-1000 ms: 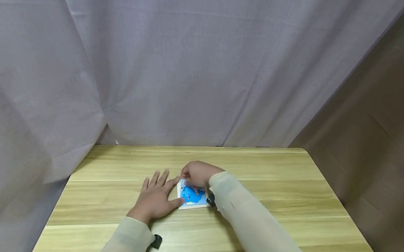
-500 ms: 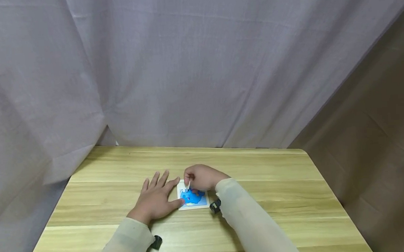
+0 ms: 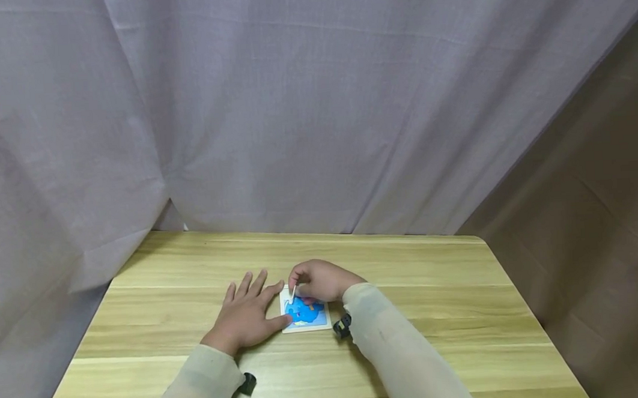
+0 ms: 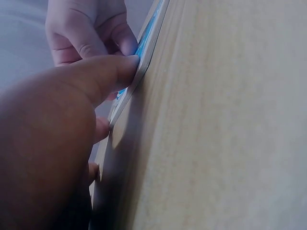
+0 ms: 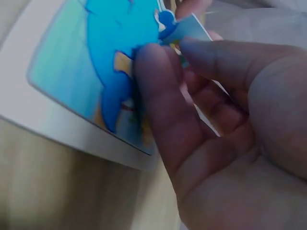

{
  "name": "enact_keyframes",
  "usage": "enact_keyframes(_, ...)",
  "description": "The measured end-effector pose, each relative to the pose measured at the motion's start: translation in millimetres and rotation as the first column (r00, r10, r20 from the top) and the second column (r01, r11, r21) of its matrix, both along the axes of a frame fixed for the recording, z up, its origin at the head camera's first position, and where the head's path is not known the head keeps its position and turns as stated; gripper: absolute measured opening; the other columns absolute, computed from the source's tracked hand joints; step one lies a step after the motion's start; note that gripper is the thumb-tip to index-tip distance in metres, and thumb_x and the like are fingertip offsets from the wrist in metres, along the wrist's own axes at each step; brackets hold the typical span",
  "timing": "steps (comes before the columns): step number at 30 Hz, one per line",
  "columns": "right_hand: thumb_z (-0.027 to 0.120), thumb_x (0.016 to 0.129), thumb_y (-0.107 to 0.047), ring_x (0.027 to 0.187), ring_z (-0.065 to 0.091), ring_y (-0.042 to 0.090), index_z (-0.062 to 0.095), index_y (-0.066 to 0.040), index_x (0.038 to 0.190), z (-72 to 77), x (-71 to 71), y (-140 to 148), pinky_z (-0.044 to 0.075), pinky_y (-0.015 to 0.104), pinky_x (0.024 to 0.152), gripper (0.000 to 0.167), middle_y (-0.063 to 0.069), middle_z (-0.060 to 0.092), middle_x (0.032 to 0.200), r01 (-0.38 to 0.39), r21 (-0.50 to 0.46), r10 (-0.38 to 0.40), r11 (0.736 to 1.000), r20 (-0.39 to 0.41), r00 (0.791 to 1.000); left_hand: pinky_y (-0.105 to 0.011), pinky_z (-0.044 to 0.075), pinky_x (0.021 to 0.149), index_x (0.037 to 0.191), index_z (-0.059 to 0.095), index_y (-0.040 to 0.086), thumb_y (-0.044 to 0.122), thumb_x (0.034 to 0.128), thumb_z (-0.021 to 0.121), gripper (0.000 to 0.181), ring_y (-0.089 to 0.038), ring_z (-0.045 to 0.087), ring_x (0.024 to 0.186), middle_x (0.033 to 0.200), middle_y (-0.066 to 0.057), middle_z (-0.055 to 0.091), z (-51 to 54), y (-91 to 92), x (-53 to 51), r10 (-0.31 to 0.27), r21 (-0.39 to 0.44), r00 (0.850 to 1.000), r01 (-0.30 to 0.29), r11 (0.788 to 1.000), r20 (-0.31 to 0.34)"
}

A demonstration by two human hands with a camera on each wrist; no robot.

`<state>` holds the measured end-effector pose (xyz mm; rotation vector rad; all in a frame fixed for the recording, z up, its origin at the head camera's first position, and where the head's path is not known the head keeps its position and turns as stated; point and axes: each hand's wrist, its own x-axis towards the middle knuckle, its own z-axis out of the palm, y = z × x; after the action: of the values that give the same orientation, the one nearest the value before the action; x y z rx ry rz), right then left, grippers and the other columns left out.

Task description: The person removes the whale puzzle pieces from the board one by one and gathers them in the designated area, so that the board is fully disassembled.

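Observation:
A small jigsaw puzzle (image 3: 310,321) in a white frame lies on the table, showing a blue sea animal on a light blue ground. My left hand (image 3: 244,318) is spread beside its left edge, thumb resting on the lower left part and index fingertip at the upper left corner. Above the puzzle's upper part, my right hand (image 3: 326,281) pinches a thin puzzle piece (image 5: 194,29) between thumb and fingers. The piece stands tilted up, its edge visible in the head view. Fingers of the right hand cover the upper right part of the puzzle.
The wooden table (image 3: 413,338) reaches around both hands. A grey curtain (image 3: 314,115) hangs along its far edge and left side, and a brownish cloth (image 3: 586,239) hangs at the right. Each wrist wears a small black device.
My right hand has pulled slightly back to the right and lifted the piece from lying near flat at the top left into a steep tilt. My left hand stays put.

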<state>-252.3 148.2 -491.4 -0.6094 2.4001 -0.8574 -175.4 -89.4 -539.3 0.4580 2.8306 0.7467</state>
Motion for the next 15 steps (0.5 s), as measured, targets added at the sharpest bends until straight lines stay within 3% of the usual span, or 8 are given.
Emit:
enact_keyframes(8,0.070,0.113,-0.020,0.064,0.067,0.011,0.076,-0.027,0.113,-7.3,3.7,-8.3,0.058,0.030,0.064,0.009,-0.005,0.073,0.083,0.031,0.036,-0.028,0.999,-0.090,0.996,-0.077,0.002,0.137,0.174,0.044,0.039,0.074,0.1032,0.065,0.082,-0.045,0.005,0.177,0.190,-0.010,0.017,1.8,-0.8,1.4,-0.007,-0.001,1.000,0.007,1.000,-0.002)
enact_keyframes(15,0.074,0.109,-0.014,0.066,0.069,0.011,0.077,-0.026,0.112,-7.4,4.4,-9.9,0.058,0.030,0.067,0.012,-0.004,0.074,0.086,0.059,0.080,-0.051,0.995,-0.091,0.994,-0.077,0.002,0.138,0.173,0.045,0.038,0.074,0.1033,0.065,0.081,-0.045,0.005,0.177,0.190,-0.009,0.017,2.6,0.2,1.6,-0.004,-0.002,1.000,0.004,1.000,-0.007)
